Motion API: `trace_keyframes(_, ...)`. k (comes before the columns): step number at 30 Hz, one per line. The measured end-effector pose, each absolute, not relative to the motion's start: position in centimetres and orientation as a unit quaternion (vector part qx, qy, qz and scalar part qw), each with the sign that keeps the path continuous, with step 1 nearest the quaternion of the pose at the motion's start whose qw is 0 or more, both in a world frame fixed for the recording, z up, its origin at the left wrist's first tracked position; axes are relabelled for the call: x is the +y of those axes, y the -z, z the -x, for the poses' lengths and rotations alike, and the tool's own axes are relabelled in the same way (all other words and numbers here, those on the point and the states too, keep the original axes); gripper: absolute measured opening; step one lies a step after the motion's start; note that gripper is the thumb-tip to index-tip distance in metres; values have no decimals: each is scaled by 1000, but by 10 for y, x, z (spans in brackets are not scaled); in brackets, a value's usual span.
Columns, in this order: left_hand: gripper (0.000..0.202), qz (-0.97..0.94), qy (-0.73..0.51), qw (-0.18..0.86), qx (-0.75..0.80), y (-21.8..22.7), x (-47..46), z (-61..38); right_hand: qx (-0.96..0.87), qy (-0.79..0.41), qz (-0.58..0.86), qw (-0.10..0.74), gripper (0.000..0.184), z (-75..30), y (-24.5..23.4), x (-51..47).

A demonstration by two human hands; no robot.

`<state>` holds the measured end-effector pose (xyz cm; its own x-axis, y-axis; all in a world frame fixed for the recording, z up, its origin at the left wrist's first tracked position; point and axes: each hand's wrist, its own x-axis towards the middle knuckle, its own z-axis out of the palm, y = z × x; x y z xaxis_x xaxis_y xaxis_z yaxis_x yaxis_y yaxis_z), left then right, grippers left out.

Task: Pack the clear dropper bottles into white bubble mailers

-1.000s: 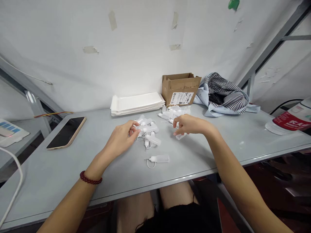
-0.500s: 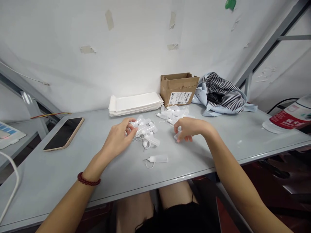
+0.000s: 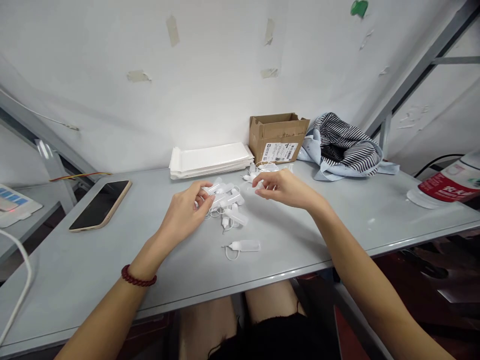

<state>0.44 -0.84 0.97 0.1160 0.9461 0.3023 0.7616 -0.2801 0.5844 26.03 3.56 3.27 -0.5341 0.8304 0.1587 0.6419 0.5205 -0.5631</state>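
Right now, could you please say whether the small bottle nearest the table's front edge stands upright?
No, the small bottle lies on its side on the gray table.

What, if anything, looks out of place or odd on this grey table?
The crumpled light-blue and striped cloth looks out of place, heaped beside the brown cardboard box. One small translucent plastic bottle lies alone at the front, apart from the other bottles. No spill shows.

Left hand (image 3: 185, 207) beside plastic bottles (image 3: 237, 216), right hand (image 3: 287, 189) near cardboard box (image 3: 276, 134), grey table (image 3: 300, 245)
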Motion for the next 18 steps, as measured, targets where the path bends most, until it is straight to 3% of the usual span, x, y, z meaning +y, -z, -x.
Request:
trace_keyframes(4,34,-742,-339,164,554,-10,-10,-5,-854,-170,399,287,12,-247,-23,32)
trace_keyframes(9,40,-767,-336,216,502,-12,-14,-9,-854,-149,385,318,8,-233,-12,30)
trace_keyframes(18,24,-784,-322,218,483,-13,-16,-11,-828,-140,415,350,16,-223,-7,27)
